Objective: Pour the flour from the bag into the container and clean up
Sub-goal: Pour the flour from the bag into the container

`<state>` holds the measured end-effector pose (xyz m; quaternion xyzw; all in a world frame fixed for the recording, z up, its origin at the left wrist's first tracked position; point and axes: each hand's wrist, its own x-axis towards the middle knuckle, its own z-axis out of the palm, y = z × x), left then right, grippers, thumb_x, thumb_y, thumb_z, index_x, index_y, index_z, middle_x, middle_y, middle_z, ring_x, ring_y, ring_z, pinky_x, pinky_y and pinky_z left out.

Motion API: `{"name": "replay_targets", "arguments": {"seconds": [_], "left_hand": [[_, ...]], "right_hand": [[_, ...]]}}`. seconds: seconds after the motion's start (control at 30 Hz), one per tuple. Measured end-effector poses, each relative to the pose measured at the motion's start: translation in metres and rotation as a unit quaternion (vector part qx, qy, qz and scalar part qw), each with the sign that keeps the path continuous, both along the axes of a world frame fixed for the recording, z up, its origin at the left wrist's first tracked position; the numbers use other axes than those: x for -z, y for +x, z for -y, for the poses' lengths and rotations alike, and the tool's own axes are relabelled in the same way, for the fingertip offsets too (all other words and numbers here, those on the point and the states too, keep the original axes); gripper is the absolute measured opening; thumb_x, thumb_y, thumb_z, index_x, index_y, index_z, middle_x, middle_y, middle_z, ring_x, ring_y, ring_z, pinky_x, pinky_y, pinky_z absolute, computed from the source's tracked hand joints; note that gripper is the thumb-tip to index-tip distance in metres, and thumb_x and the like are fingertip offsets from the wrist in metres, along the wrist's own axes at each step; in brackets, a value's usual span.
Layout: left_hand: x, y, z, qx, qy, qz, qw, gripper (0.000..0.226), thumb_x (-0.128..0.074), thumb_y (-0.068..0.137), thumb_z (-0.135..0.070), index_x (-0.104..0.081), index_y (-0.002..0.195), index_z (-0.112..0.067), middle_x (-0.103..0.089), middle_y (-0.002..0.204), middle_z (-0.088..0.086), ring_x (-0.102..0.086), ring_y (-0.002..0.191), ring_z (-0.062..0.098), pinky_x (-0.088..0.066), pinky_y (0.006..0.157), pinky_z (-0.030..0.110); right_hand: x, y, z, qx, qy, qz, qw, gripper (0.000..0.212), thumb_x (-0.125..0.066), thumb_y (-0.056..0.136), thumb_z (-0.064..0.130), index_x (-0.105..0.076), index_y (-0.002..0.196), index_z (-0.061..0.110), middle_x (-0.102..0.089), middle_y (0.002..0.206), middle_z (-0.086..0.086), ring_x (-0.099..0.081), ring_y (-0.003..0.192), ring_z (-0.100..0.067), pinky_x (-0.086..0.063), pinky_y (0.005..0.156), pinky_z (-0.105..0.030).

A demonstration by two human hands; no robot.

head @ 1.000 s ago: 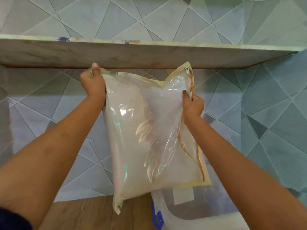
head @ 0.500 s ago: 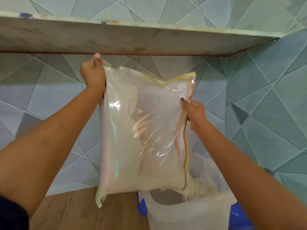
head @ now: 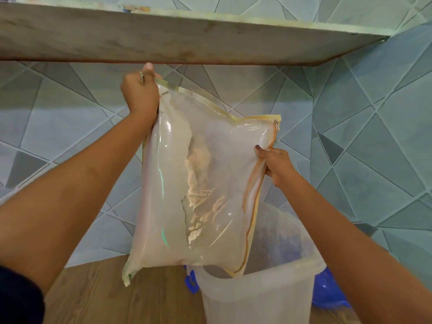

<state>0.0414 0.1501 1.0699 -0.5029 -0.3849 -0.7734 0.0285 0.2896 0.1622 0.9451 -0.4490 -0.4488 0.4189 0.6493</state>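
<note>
A clear plastic zip bag [head: 210,188] with a yellow trim hangs in the air, dusted inside with whitish flour that clings mostly to its left half. My left hand [head: 139,94] grips its upper left corner, raised high. My right hand [head: 275,163] pinches the bag's zipper edge on the right, lower down. The bag's bottom right corner dips into the mouth of a translucent white container [head: 257,298] standing on the wooden counter. What lies inside the container is hidden by the bag.
A thick stone shelf [head: 187,40] juts out just above my left hand. Behind is a wall of grey-green triangular tiles [head: 374,136]. A blue plastic lid or handle [head: 327,291] shows behind the container. The wooden counter [head: 105,295] extends to the left.
The bag has tilted: my right hand dropped lower while my left hand stayed high. The view moved down, showing more of the container, and the bag's lower corner now sits inside its mouth.
</note>
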Motion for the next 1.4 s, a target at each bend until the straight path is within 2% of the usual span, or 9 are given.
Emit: {"name": "replay_targets", "arguments": {"seconds": [0.1,0.3,0.5,0.7,0.83,1.03,1.1,1.27,1.4], "left_hand": [[0.000,0.010,-0.002,-0.003,-0.002,-0.015,1.000,0.040,-0.047,0.097,-0.029,-0.070,0.088,0.002,-0.061,0.077,0.008,-0.058,0.071,0.015,-0.045,0.070,0.022],[0.004,0.019,-0.005,0.001,-0.007,-0.016,1.000,0.039,-0.047,0.096,-0.029,-0.071,0.088,0.001,-0.061,0.078,0.009,-0.059,0.077,0.018,-0.048,0.074,0.028],[0.006,0.030,-0.003,0.020,-0.029,-0.025,0.999,0.029,-0.048,0.097,-0.031,-0.062,0.078,-0.014,-0.055,0.064,-0.004,-0.056,0.069,0.014,-0.046,0.068,0.024],[0.005,0.052,-0.004,0.010,-0.036,-0.080,0.996,0.033,-0.047,0.097,-0.032,-0.064,0.081,-0.008,-0.044,0.057,-0.005,-0.049,0.069,0.019,-0.039,0.068,0.028],[0.006,0.065,0.000,0.021,-0.042,-0.107,0.993,0.039,-0.046,0.098,-0.031,-0.070,0.090,-0.002,-0.059,0.074,0.007,-0.056,0.073,0.016,-0.043,0.068,0.025],[0.004,0.075,0.004,0.024,-0.063,-0.151,0.986,0.039,-0.045,0.098,-0.032,-0.071,0.090,-0.004,-0.059,0.069,0.002,-0.052,0.061,0.008,-0.039,0.058,0.015],[0.002,0.068,0.004,0.045,-0.080,-0.150,0.984,0.036,-0.047,0.097,-0.034,-0.070,0.087,-0.008,-0.055,0.063,-0.002,-0.051,0.061,0.010,-0.041,0.064,0.024],[0.005,0.045,0.006,0.094,-0.146,-0.173,0.970,0.021,-0.056,0.091,-0.037,-0.062,0.077,-0.022,-0.064,0.107,0.012,-0.059,0.100,0.024,-0.044,0.079,0.029],[0.012,0.029,0.012,0.110,-0.187,-0.153,0.964,0.023,-0.058,0.089,-0.039,-0.059,0.086,-0.016,-0.062,0.090,0.005,-0.059,0.084,0.021,-0.049,0.075,0.033]], "right_hand": [[0.003,0.009,0.001,-0.003,-0.012,-0.002,1.000,0.030,-0.065,0.086,0.016,-0.058,0.112,0.002,-0.062,0.117,-0.020,-0.056,0.091,-0.026,-0.050,0.092,-0.042],[0.012,0.016,0.000,0.013,-0.022,-0.006,1.000,0.017,-0.066,0.085,0.017,-0.057,0.097,0.009,-0.061,0.120,-0.024,-0.061,0.104,-0.035,-0.047,0.098,-0.050],[0.016,0.023,-0.001,0.000,-0.036,-0.001,0.999,0.037,-0.064,0.086,0.017,-0.054,0.118,-0.001,-0.059,0.123,-0.022,-0.059,0.099,-0.030,-0.049,0.096,-0.045],[0.031,0.034,-0.002,-0.007,-0.066,-0.021,0.998,0.045,-0.063,0.087,0.014,-0.049,0.125,-0.003,-0.059,0.121,-0.021,-0.056,0.093,-0.026,-0.049,0.083,-0.037],[0.037,0.043,-0.003,0.004,-0.080,-0.018,0.997,0.047,-0.064,0.086,0.015,-0.048,0.126,-0.005,-0.059,0.111,-0.019,-0.058,0.081,-0.024,-0.051,0.076,-0.037],[0.043,0.051,-0.004,0.055,-0.086,0.000,0.995,0.042,-0.060,0.089,0.019,-0.050,0.123,-0.004,-0.058,0.107,-0.019,-0.059,0.106,-0.036,-0.049,0.095,-0.046],[0.040,0.051,-0.004,0.067,-0.083,-0.002,0.994,0.042,-0.060,0.089,0.020,-0.050,0.123,-0.004,-0.058,0.116,-0.022,-0.057,0.111,-0.038,-0.049,0.095,-0.045],[0.038,0.046,-0.008,0.080,-0.085,-0.014,0.993,0.043,-0.061,0.089,0.021,-0.051,0.122,-0.005,-0.059,0.112,-0.018,-0.057,0.110,-0.038,-0.046,0.098,-0.048],[0.047,0.046,-0.014,0.096,-0.106,0.001,0.990,0.046,-0.062,0.087,0.025,-0.052,0.120,-0.006,-0.059,0.121,-0.023,-0.057,0.110,-0.040,-0.046,0.098,-0.051]]}}
